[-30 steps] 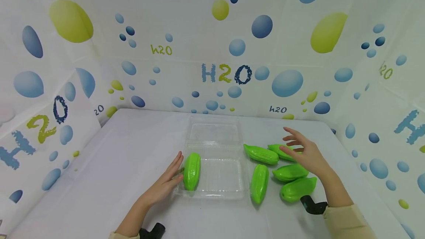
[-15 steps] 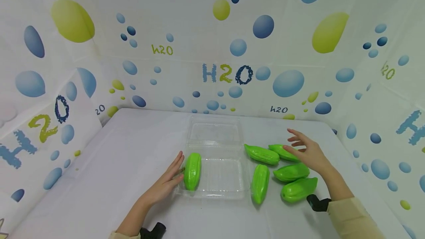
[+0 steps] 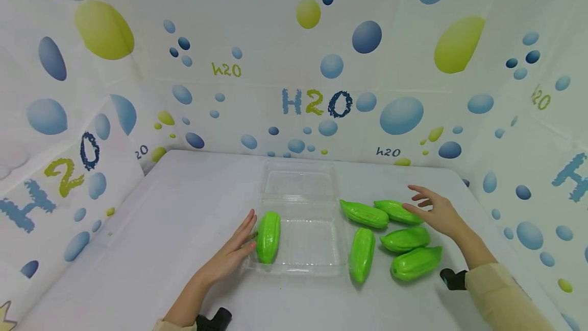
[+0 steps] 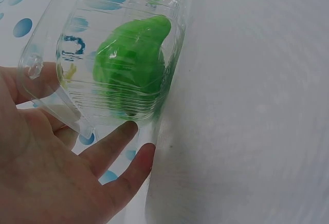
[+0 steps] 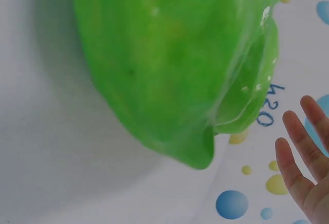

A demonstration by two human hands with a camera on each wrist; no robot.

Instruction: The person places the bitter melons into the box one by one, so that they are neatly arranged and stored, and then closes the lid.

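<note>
- the left hand [image 3: 231, 254] lies flat on the white table [image 3: 161, 249] with fingers straight, its fingertips against the left wall of the clear plastic tray [image 3: 300, 269]; the left wrist view shows the fingers [image 4: 110, 144] touching the tray's ribbed wall [image 4: 51, 100], holding nothing.
- the right hand [image 3: 436, 213] is spread wide with fingers relaxed, hovering at the far right of a cluster of green gourds and holding nothing; whether it touches one i cannot tell.
- nearest in that cluster, one green gourd [image 3: 415, 263] lies just beside the right forearm, and it fills the right wrist view [image 5: 169, 59].
- left of it, another gourd [image 3: 361, 253] lies lengthwise just outside the tray's right edge.
- inside the tray, a single gourd [image 3: 268, 236] rests against the left wall, seen through the plastic in the left wrist view [image 4: 133, 67].
- a little farther, a fourth gourd [image 3: 405, 238] lies below the right hand.
- farther still, two more gourds [image 3: 364, 213] [image 3: 396, 211] lie end to end, the right one at the right hand's fingertips.
- the tray's open lid [image 3: 298, 183] lies flat beyond it.
- bubble-patterned walls [image 3: 317, 103] printed with "h2o" enclose the table.
</note>
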